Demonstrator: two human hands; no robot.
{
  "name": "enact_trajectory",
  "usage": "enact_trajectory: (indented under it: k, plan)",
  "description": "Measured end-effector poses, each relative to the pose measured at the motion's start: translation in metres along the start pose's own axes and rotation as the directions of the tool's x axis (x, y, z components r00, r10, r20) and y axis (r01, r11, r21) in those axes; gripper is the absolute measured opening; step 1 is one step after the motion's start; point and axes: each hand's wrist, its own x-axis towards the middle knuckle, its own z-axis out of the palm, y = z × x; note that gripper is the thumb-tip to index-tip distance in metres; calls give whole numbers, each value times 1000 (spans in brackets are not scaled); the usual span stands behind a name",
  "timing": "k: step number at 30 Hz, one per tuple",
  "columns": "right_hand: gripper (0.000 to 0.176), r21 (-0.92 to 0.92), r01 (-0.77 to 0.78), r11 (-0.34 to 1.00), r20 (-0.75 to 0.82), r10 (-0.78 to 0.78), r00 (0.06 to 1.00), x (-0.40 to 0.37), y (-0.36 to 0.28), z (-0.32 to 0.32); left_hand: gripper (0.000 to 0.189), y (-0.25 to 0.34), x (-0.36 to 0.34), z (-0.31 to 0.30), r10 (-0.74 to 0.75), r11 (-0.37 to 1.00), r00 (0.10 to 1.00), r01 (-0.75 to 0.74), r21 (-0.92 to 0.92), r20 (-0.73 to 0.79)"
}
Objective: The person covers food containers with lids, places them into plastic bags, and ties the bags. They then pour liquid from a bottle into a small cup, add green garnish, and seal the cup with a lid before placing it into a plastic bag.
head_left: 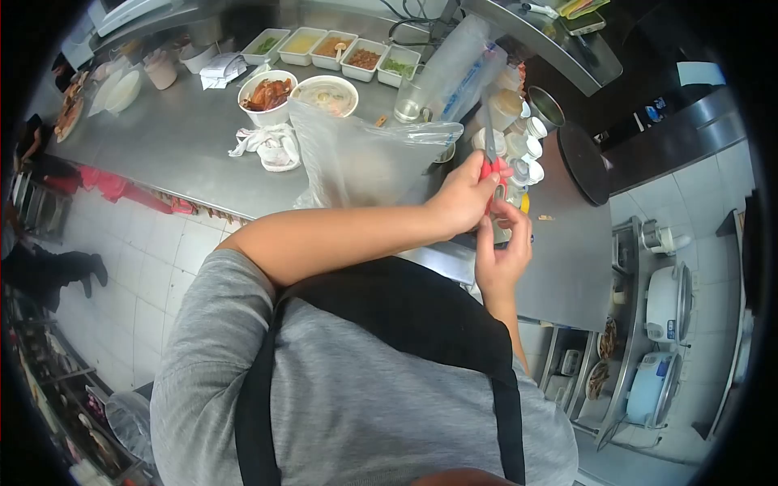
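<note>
My left hand [468,194] reaches across my chest from the left, its fingers closed around the red-handled scissors [489,134]. The blades point up and away from me, toward the back of the counter. Just below, my right hand [504,247] is raised with its fingertips at the lower end of the red handles; whether they grip it is hard to make out. A clear plastic bag [356,162] stands on the counter left of my hands. Seasoning jars [531,150] with white lids are crowded just beyond the scissors.
The steel counter [186,154] holds a bowl of roasted meat [269,95], a lidded bowl [326,95], a crumpled white cloth [271,147] and several trays of toppings [365,61]. A glass jug [412,97] and a black round lid [582,162] are farther right. Rice cookers [652,389] sit on low shelves.
</note>
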Motion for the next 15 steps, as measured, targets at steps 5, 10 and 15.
enact_trajectory:
  k: [5, 10, 15]
  plan:
    - [45, 198, -219, 955, -32, 230, 973, -3, 10, 13, 24, -22, -12, 8, 126, 976, 991, -132, 175, 42]
    - [56, 586, -261, 767, 51, 287, 957, -9, 32, 20, 60, 22, -35, -1, 172, 853, 975, -220, 473, 142]
    - [62, 809, -291, 511, 157, 289, 944, 31, 20, 15, 57, 151, -34, -107, 352, -33, 754, -582, 812, 555]
